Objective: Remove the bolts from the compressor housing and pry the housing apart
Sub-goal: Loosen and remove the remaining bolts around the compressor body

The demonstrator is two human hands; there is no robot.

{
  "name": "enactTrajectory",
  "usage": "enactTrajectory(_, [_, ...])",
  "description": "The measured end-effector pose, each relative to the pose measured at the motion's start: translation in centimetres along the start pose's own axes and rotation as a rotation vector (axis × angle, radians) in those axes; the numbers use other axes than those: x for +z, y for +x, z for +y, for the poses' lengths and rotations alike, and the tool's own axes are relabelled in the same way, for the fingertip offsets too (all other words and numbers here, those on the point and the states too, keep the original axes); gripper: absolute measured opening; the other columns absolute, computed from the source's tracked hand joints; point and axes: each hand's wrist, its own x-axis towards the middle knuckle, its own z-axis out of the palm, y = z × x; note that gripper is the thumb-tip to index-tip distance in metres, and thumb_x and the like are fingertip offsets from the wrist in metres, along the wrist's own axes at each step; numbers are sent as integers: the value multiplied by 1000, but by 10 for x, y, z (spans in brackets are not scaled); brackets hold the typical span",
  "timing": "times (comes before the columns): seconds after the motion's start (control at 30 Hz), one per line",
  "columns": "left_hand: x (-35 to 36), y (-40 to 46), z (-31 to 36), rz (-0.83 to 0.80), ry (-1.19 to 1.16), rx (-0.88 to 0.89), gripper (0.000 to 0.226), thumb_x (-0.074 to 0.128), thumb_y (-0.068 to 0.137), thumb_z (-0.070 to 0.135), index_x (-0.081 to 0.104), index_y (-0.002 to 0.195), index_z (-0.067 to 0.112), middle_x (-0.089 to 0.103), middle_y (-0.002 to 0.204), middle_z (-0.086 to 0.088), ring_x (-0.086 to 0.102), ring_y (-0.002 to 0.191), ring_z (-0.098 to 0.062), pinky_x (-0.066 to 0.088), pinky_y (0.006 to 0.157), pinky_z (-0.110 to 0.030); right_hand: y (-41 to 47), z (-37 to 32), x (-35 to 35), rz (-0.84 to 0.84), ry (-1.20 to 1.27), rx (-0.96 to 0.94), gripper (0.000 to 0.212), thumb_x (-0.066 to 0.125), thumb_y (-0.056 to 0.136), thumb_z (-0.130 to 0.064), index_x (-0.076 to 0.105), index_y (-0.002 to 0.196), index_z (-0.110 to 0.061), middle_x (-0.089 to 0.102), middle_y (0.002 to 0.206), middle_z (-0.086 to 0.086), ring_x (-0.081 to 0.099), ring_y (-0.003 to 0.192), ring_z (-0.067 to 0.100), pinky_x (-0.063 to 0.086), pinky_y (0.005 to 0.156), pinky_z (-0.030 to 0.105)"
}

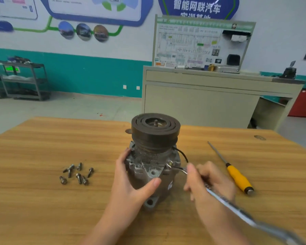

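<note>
Table [42, 200]: wood-grain top, bench runs across the frame, grey floor behind it.
Compressor [154, 167]: stands upright near mid-table, pulley end up, mounting ear at its base toward the viewer.
Pulley [155, 127]: dark, ringed face, short shaft stub in the centre; sits on top of the housing.
Housing [148, 171]: grey cast metal, dirty, w/ lugs around the upper flange.
Wire [183, 154]: thin black lead curving off the housing's right side.
Left hand [131, 181]: wrapped on the housing's left side, fingers round the back, thumb across the front; grasping the body, steadying it.
Right hand [207, 181]: just right of the housing, fingers curled around a wrench shank; closed on it.
Wrench [228, 202]: long, bright steel, runs from bottom-right corner up thru the right hand; far end blurred.
Wrench head [177, 168]: at a bolt on the housing's upper right flange; looks seated on it, can't tell for sure.
Bolt [170, 163]: shiny head, in the flange, at the wrench head.
Loose bolts [77, 173]: abt seven, flanged heads, scattered in a small cluster on the table, left of the compressor, apart from it.
Screwdriver [237, 175]: yellow handle, long thin shaft, lies on the table right of the right hand, tip pointing away, handle nearer the viewer; untouched.
Cabinet [201, 99]: beige, behind the table, w/ a wiring-diagram board on top.
Rack [23, 80]: grey shelving at far left by the teal wall.
</note>
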Motion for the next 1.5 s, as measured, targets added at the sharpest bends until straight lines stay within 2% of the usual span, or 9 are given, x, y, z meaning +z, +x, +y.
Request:
enactTrajectory(0.17, [-1, 5, -3, 2, 9, 11, 100, 77, 51, 73, 24, 134, 53, 38, 144, 25, 36, 130, 14, 33, 104, -10, 70, -13, -20, -362, 619, 271, 36, 68, 82, -14, 46, 53, -18, 47, 42, 8, 33, 26, 8, 26, 35, 13])
enactTrajectory(0.33, [-1, 3, -5, -3, 0, 18, 115, 75, 48, 80, 24, 144, 42, 40, 144, 24, 39, 131, 10, 34, 111, -23, 98, -7, -15, -607, 765, 421, 31, 70, 79, -11, 49, 57, -13, 52, 47, 8, 38, 27, 4, 26, 31, 10])
enactTrajectory(0.6, [1, 3, -3, 7, -3, 11, 92, 83, 61, 57, 24, 132, 54, 38, 134, 35, 37, 121, 24, 36, 96, -8, 47, -17, -22, -71, 569, 116, 34, 63, 83, -20, 53, 51, -22, 57, 49, 8, 43, 31, 10, 31, 34, 17])
enactTrajectory(0.93, [2, 0, 5, 30, 15, 22, 93, 79, 63, 40, 27, 140, 34, 42, 144, 12, 42, 133, -5, 34, 116, -35, -7, -35, 8, 136, 157, -122, 40, 62, 93, -19, 50, 56, -22, 61, 53, 3, 54, 37, 10, 39, 36, 19])
enactTrajectory(1.03, [2, 0, 5, 19, 25, 22, 94, 79, 64, 45, 25, 140, 37, 40, 145, 14, 41, 132, -1, 34, 114, -30, -24, -32, 26, 199, -106, -296, 35, 59, 91, -33, 45, 59, -35, 58, 52, -3, 52, 37, 3, 38, 38, 12])
enactTrajectory(1.1, [1, 1, 3, 17, 25, 28, 94, 84, 68, 49, 25, 140, 39, 40, 143, 18, 40, 131, 4, 33, 112, -25, -26, -31, 24, 192, -17, -254, 34, 62, 90, -34, 48, 59, -36, 59, 52, -4, 53, 38, 2, 38, 39, 9])
enactTrajectory(1.3, [2, 4, -2, 26, -6, 26, 101, 75, 54, 63, 25, 138, 41, 40, 141, 25, 39, 127, 14, 32, 101, -3, 41, -17, -28, -280, 566, 215, 27, 70, 75, -21, 52, 54, -20, 57, 50, 10, 45, 32, 11, 33, 34, 18])
enactTrajectory(1.4, [2, 4, -3, 24, 11, 41, 99, 73, 54, 66, 24, 137, 45, 39, 143, 23, 38, 131, 9, 33, 108, -14, 76, -11, -26, -532, 667, 389, 29, 73, 76, -16, 51, 58, -14, 55, 49, 7, 43, 31, 6, 31, 31, 14])
enactTrajectory(1.5, [2, 3, -2, 17, 20, 40, 97, 74, 54, 66, 24, 135, 48, 38, 142, 25, 39, 131, 8, 34, 110, -21, 88, -4, -16, -562, 817, 484, 25, 77, 77, -23, 60, 61, -12, 51, 45, 4, 39, 28, 2, 29, 27, 12])
